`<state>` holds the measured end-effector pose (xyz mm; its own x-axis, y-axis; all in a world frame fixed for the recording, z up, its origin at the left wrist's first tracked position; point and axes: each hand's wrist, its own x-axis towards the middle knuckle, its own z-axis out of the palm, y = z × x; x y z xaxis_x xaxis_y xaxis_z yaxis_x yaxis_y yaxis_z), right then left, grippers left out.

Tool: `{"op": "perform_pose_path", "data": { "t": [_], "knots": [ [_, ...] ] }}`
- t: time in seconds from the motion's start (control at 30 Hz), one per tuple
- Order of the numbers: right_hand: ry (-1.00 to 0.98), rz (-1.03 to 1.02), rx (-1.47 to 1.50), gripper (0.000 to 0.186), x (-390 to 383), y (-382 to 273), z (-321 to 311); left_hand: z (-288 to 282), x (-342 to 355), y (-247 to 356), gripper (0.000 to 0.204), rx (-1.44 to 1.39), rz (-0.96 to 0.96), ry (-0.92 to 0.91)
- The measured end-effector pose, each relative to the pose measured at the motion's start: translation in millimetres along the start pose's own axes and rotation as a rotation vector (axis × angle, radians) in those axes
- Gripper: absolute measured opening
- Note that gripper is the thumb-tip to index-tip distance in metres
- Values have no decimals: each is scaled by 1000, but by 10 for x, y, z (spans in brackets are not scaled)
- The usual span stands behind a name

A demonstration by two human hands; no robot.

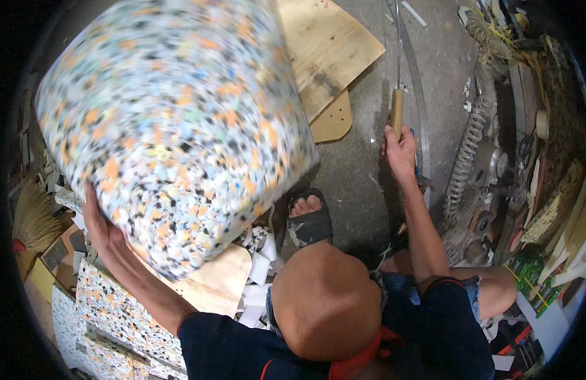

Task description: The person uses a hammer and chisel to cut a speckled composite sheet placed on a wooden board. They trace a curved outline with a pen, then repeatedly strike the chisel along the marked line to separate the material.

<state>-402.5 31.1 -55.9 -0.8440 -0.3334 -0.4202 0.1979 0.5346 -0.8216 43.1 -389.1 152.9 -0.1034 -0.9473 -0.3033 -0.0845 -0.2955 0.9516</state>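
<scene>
A big slab of multicoloured speckled foam [179, 139] fills the upper left, its far part smeared by motion. My left hand [102, 225] grips its near left edge, thumb along the side and the other fingers hidden beneath. Out to the right, my right hand [400, 149] is closed round the wooden handle of a long, thin-bladed knife [397, 104], its blade pointing away from me. Below the slab, a plywood board [337, 44] shows at the far side, and another pale board [220, 282] shows near my bent knee [328, 297].
Grimy metal parts with a coil spring [468, 152] and wood strips [568, 240] line the right. A straw broom [37, 218], speckled foam sheets [125, 310] and white offcuts [258, 269] lie to the left and near. My sandalled foot [310, 218] rests on the concrete floor [362, 177].
</scene>
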Motion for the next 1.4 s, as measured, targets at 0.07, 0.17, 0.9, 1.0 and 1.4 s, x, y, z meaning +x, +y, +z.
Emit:
{"op": "perform_pose_path", "data": {
  "t": [0.07,0.17,0.9,1.0,1.4],
  "knots": [
    [-36,-31,56,17,27,-78,-50,-121,-184,-67,63,-32,-117,46],
    [-54,-33,23,18,50,-165,16,-82,-376,-706,59,-125,-286,101],
    [-330,-720,-531,72,-52,-231,223,3871,373,-2028,23,698,1187,-295],
    [-370,-671,-528,70,9,-261,157,3949,445,-2149,27,766,1230,-286],
    [-411,-679,-505,70,23,-258,125,3946,481,-2211,27,887,1268,-253]
  ]
}}
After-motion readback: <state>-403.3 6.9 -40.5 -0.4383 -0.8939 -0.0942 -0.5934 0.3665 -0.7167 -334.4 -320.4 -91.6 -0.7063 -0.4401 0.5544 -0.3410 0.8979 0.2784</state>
